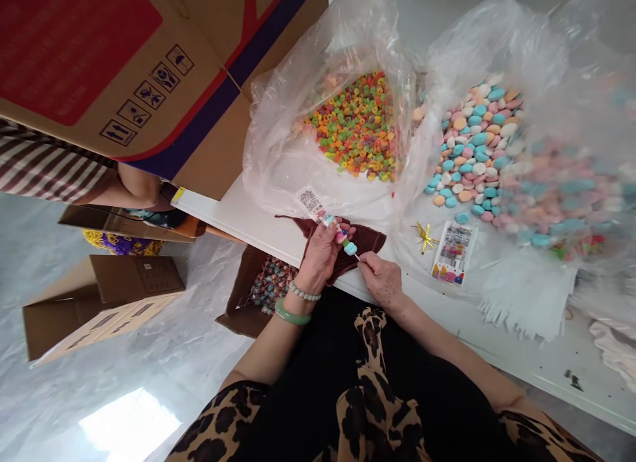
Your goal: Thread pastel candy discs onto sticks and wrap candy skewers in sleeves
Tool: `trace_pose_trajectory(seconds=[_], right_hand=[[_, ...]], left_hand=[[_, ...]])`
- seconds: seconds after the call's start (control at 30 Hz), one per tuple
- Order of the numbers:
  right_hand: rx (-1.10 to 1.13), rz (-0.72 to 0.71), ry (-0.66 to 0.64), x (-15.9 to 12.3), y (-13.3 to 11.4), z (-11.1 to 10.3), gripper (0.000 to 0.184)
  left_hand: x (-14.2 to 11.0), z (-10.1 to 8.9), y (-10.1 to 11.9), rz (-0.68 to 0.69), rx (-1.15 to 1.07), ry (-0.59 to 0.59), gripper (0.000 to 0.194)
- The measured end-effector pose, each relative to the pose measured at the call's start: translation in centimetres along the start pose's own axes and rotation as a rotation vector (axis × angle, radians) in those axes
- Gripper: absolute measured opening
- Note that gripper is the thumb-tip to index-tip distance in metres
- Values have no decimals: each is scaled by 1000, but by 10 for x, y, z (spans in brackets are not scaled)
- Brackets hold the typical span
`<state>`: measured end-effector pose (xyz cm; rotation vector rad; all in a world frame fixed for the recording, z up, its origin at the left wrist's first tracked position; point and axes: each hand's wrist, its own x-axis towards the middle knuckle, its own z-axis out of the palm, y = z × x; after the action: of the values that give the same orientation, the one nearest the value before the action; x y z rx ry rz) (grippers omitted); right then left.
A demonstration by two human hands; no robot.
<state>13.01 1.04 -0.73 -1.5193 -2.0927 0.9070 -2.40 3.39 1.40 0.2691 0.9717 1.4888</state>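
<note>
My left hand (322, 251) is closed around a candy skewer (350, 248) with pink, green and light-blue sweets. A printed clear wrapper (310, 201) reaches out past its far end; how far it covers the sweets I cannot tell. With fingertips pinched together, my right hand (381, 276) grips the white stick at the skewer's near end. Beneath both hands a dark brown cloth (370, 240) lies at the table's edge. To the right are a gold twist tie (425, 236), a stack of printed wrappers (453, 251) and a bundle of white sticks (527, 296).
Clear bags hold ring gummies (355, 127) and pastel sweets (477, 150) on the white table (238, 220). A large carton (209, 130) stands at the left, beside another person's arm (134, 183). Below, an open box (271, 286) contains wrapped candies; another carton (104, 303) sits on the floor.
</note>
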Motion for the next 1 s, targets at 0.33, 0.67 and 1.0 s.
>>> trace_pose_trajectory(seconds=[0.33, 0.67, 1.0], right_hand=[[956, 313, -206, 14, -6, -1, 14], [1001, 367, -203, 14, -8, -3, 15], [1118, 402, -174, 20, -10, 3, 17]], left_hand=[[-11, -1, -12, -191, 19, -75, 33], [8, 1, 22, -136, -100, -25, 24], [-3, 11, -4, -209, -129, -53, 17]])
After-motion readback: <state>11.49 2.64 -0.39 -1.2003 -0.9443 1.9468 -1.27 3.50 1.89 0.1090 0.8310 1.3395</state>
